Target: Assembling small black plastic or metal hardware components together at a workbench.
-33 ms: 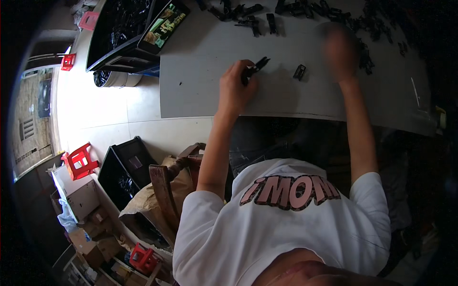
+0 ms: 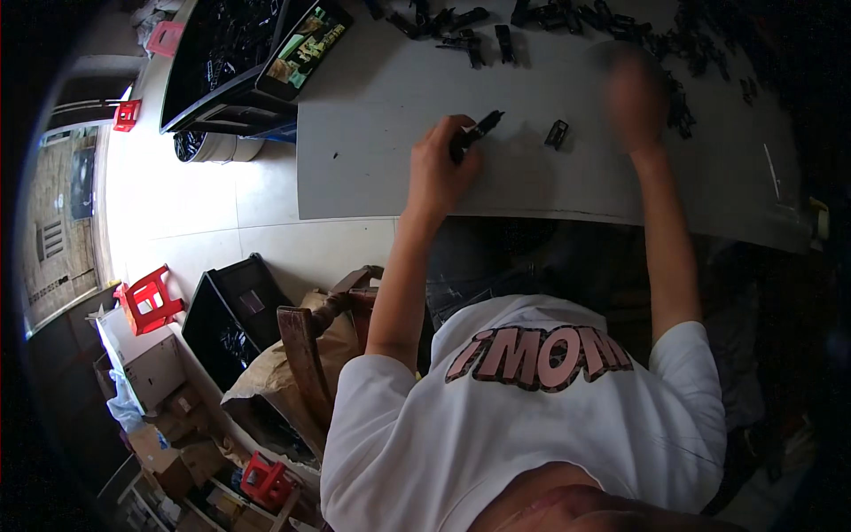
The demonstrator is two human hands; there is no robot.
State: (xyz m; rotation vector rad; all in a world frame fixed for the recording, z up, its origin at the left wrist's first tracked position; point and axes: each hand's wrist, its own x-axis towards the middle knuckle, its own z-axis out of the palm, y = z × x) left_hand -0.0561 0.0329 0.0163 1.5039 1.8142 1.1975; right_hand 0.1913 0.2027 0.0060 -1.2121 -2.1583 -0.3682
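Bare left hand (image 2: 442,168) is curling its fingers snugly around an elongated black clip-like part (image 2: 481,128), left of a small black rectangular piece (image 2: 557,134) lying on the smooth grey tabletop (image 2: 372,160). Part's long axis is running diagonally, free tip pointing away and rightward. Bare right hand (image 2: 634,105), blurred, is sitting beyond and right of that piece, forearm pointing forward; its grip: cannot tell.

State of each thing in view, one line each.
Left grip: closed on black part
Right grip: blurred, can't tell
Black part: held, tip protruding
Lone piece: lying on tabletop
Far parts: scattered
Screen: lit
Upper crate: open-topped, black pieces inside
Bucket: open-topped
Lower crate: open-topped
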